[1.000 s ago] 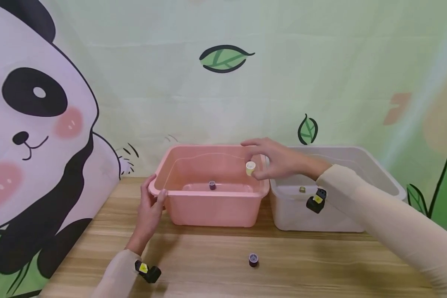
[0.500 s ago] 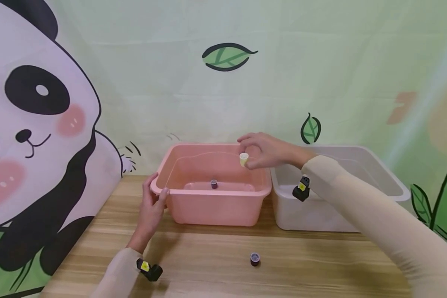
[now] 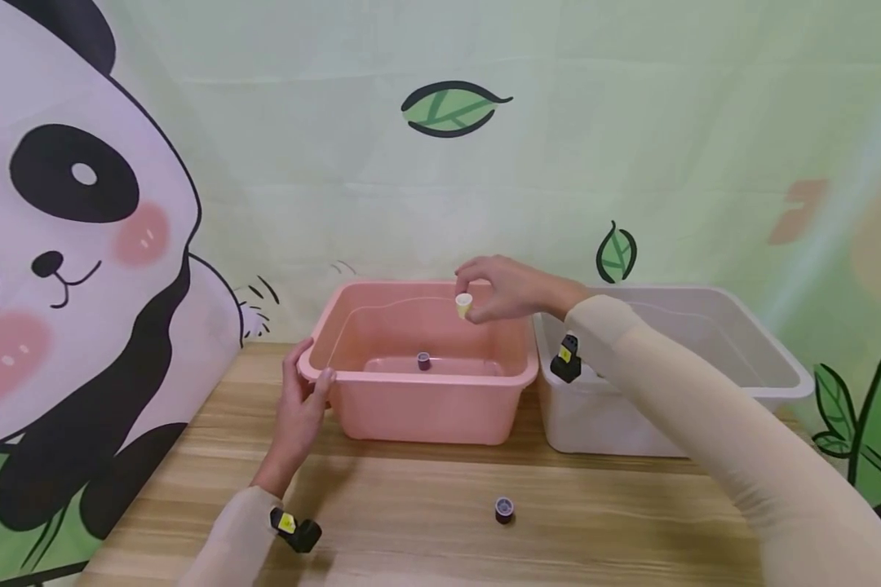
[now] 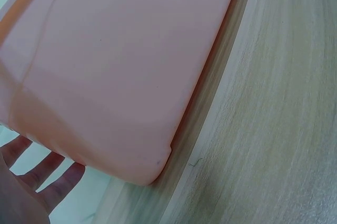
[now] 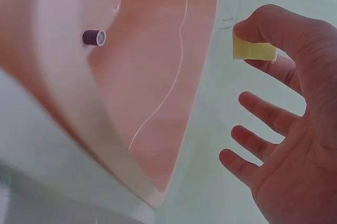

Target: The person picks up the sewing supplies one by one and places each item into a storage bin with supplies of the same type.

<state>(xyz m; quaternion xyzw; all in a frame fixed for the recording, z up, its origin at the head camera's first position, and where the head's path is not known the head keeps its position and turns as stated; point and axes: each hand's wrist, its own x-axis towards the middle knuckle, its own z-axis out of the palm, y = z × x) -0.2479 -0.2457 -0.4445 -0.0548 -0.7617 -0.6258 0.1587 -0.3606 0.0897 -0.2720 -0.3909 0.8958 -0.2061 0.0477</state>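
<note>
My right hand (image 3: 502, 289) pinches a small yellow thread spool (image 3: 463, 306) between thumb and forefinger, over the right part of the pink tub (image 3: 426, 412). In the right wrist view the spool (image 5: 255, 50) lies sideways, and the other three fingers are spread apart. My left hand (image 3: 304, 403) holds the tub's front left corner, thumb on the front rim and fingers along the left side. The left wrist view shows those fingers (image 4: 60, 184) against the outer wall. Inside the tub, on its floor, is a dark purple spool (image 3: 423, 360).
A pale grey tub (image 3: 617, 420) stands just right of the pink one, partly covered by my right sleeve (image 3: 675, 391). Another dark spool (image 3: 504, 510) stands on the wooden table (image 3: 382, 522) in front. Behind both tubs hangs a panda-and-leaf backdrop (image 3: 323, 163).
My right hand has moved left with the yellow spool, farther over the pink tub. The right sleeve now covers the small olive spool seen earlier in the grey tub. My left hand stays put.
</note>
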